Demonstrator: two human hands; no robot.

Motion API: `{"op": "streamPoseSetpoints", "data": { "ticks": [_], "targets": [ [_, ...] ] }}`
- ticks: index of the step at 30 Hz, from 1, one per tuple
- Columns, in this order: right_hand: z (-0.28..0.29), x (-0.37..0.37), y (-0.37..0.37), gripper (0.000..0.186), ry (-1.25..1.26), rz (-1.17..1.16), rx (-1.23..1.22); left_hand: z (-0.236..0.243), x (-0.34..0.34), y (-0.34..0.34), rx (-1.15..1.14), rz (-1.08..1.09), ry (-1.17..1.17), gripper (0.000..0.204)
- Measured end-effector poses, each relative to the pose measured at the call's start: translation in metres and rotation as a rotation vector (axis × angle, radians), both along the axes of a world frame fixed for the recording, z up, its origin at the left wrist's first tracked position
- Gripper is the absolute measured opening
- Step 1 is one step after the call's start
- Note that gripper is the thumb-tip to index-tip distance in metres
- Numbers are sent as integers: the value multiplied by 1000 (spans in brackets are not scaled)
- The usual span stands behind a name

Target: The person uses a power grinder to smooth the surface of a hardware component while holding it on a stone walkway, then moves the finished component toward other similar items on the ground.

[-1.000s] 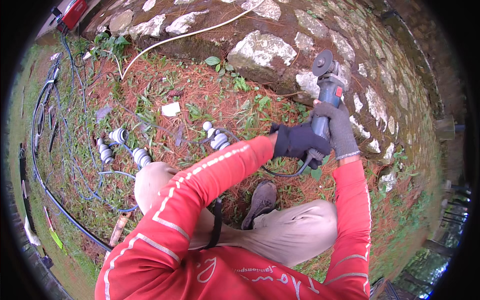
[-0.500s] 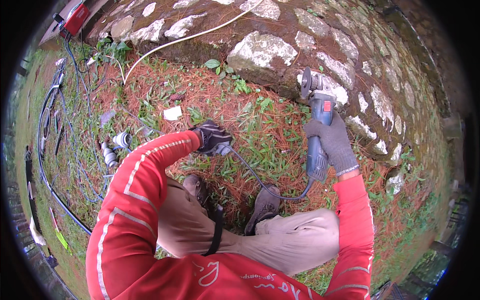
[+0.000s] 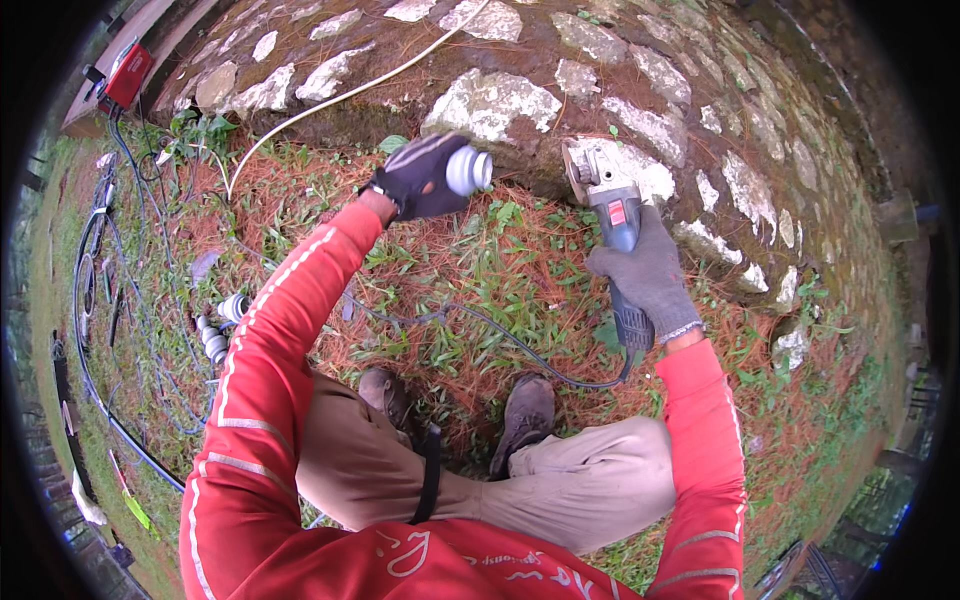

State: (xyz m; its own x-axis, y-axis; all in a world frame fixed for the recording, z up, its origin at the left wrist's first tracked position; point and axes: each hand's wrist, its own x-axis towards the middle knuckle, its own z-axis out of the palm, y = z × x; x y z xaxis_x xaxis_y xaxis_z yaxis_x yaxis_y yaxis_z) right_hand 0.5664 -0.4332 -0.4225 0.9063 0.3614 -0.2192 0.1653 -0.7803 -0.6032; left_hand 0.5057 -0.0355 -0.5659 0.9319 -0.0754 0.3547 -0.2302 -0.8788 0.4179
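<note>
A ribbed white fitting (image 3: 469, 171) is in my left hand (image 3: 420, 180), which is closed round it in a dark glove, raised near the foot of the stone wall. My right hand (image 3: 645, 280), in a grey glove, grips the body of a blue-grey angle grinder (image 3: 622, 215). Its head points at the wall's base, and the disc is seen nearly edge-on. The grinder's cord (image 3: 525, 348) loops over the grass toward the left. More white fittings (image 3: 214, 340) lie on the grass left of my left arm.
A mossy stone wall (image 3: 493, 104) curves along the top and right. A white cable (image 3: 310, 112) runs down it. At upper left a red machine (image 3: 127, 75) sits on a concrete ledge, with black cables (image 3: 88, 310) trailing across the grass. My shoes (image 3: 525, 414) are below.
My left hand let go of the grinder, reached down left, then rose toward the wall with a white fitting. My right hand keeps the grinder, now slightly further left, its head turned.
</note>
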Motion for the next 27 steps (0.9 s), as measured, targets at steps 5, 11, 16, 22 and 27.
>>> {"op": "streamPoseSetpoints", "data": {
  "ticks": [5, 11, 16, 22, 27],
  "targets": [
    [1, 1, 1, 79, -133, 72, -126, 60, 61, -20, 105, 3, -66, 83],
    [6, -2, -1, 71, -90, 105, -210, 31, 98, -33, 184, -79, -144, 86],
    [0, -6, 17, 71, -70, 147, -243, 15, 101, -16, 84, -134, -176, 80],
    [2, -10, 43, 69, -99, 189, -234, 1, 105, -9, 53, -195, -249, 77],
    [11, -11, 58, 65, -139, 174, -260, -10, 105, -7, 31, -192, -286, 70]
  ]
}}
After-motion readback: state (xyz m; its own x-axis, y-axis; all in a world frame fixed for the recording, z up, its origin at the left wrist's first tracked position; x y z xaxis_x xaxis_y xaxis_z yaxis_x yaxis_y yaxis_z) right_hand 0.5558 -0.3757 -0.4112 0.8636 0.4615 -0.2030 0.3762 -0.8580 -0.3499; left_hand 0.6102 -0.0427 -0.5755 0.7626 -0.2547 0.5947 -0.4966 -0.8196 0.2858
